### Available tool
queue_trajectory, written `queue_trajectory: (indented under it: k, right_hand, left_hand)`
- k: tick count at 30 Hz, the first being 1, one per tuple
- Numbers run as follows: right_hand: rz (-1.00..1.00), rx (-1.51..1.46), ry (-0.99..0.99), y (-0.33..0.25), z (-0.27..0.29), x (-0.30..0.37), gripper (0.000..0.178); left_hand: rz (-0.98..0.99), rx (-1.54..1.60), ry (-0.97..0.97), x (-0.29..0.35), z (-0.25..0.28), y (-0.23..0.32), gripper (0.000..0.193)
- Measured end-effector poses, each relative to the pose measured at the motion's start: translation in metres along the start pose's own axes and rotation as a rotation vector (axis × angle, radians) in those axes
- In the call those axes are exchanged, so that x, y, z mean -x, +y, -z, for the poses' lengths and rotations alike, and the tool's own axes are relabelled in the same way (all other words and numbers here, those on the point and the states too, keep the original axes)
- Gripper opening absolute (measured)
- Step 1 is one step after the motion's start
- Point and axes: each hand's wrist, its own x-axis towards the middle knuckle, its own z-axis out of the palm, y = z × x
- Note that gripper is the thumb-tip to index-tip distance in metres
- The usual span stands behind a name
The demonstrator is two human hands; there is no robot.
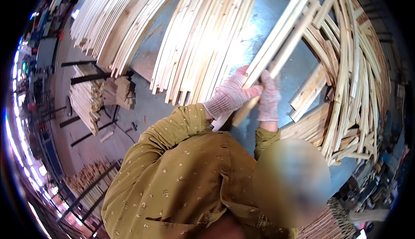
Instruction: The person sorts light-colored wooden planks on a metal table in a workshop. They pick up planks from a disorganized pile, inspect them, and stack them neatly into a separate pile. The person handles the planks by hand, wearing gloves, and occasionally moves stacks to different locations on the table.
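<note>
Because the wooden strips (275,35) were long, the left hand (232,91) and right hand (269,95) gripped them toward the near ends, probably for control.

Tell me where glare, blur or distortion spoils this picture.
In the head view, glare hits the blue tabletop and middle wooden strips; fisheye distortion bows the upper-left strips and corners go black; a round patch at lower right is blurred out.
</note>
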Motion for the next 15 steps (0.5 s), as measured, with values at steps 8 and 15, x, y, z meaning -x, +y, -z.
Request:
queue_trajectory:
  k: [8,15]
  right_hand:
    - [-0.061,1.388,0.044,0.071,0.031,-0.070,0.059]
    - [0.072,1.678,-0.198,0.091,-0.033,-0.050,0.079]
  left_hand:
    - [-0.285,-0.077,0.413,0.074,0.151,-0.079,0.047]
    - [0.014,0.454,1.015,0.174,0.260,-0.119,0.039]
